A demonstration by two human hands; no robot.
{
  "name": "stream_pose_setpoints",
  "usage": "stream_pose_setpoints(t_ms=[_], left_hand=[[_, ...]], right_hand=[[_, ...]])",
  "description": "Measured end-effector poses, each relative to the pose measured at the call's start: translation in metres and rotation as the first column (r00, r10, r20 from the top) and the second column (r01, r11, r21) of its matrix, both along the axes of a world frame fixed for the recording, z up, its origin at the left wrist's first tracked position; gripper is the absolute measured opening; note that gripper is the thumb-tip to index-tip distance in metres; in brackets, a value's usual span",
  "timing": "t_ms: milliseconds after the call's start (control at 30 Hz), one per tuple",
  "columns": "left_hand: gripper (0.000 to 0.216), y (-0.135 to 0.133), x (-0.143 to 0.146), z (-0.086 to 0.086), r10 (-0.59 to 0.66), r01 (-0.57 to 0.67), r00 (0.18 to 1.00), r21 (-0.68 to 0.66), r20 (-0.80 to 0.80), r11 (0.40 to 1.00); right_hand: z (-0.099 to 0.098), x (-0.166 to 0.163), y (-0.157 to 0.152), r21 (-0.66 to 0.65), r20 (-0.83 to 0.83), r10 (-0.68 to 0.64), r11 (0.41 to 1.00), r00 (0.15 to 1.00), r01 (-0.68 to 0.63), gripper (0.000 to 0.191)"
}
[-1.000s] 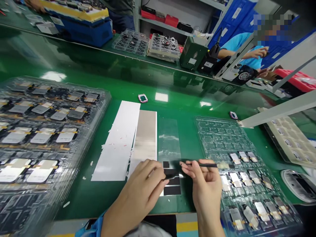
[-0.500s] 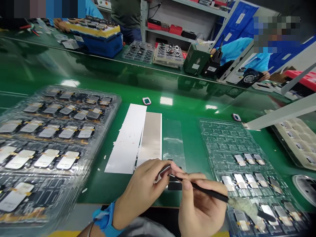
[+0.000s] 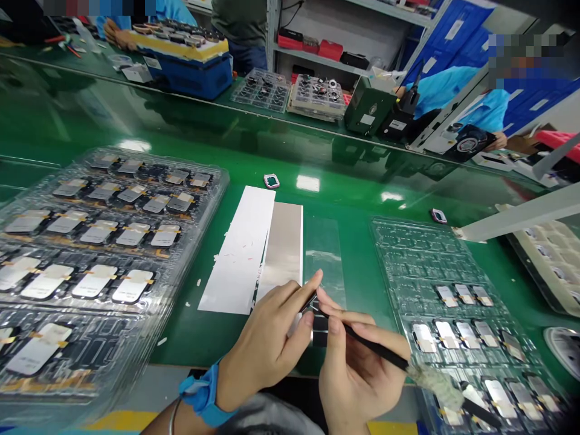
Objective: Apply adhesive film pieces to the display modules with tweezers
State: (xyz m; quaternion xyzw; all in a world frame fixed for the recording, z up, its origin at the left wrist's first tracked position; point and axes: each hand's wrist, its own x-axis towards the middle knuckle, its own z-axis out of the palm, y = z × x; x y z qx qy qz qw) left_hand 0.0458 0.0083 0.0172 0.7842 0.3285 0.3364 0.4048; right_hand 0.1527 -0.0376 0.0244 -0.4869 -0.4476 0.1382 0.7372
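Green bench mat (image 3: 190,344), glossy; we note both hands working over it, near its front edge. The left hand (image 3: 267,350) is clenched in a pinch: thumb and forefinger grasp a small dark piece (image 3: 309,304), too small for us to tell its shape. The right hand (image 3: 357,374) grasps a slim black tool (image 3: 371,341) like a pen, fingers curled round the shaft, with a whitish fibrous wrap (image 3: 432,385) around its far end. The tool's tip touches the dark piece.

Black strips (image 3: 319,331) lie on the mat just beneath the fingers. Beyond them we record a white sheet (image 3: 235,251), a silver-grey sheet (image 3: 283,251) and a clear film (image 3: 324,260), side by side. Clear trays of pale flat parts flank the hands: left tray (image 3: 113,241), right tray (image 3: 408,254). A blue wrist strap (image 3: 203,396) circles the left wrist.
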Motion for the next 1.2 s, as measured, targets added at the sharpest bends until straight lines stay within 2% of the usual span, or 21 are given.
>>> stream_pose_setpoints(t_ms=[700,900,1200], left_hand=[[0.051,-0.0007,0.0006,0.0003,-0.015,0.014,1.0,-0.034,-0.013,0.999],[0.052,0.0002,0.001,-0.0002,-0.027,0.027,1.0,-0.044,0.001,0.999],[0.053,-0.0001,0.0012,-0.0021,-0.029,0.029,1.0,-0.053,-0.001,0.998]], right_hand=[[-0.0033,0.0027,0.0003,0.035,0.037,-0.022,0.999,0.999,0.021,0.029],[0.0016,0.0024,0.0043,0.036,-0.019,-0.003,0.999,1.0,0.004,0.026],[0.0006,0.0004,0.0059,0.033,-0.013,-0.018,0.999,1.0,0.019,0.027]])
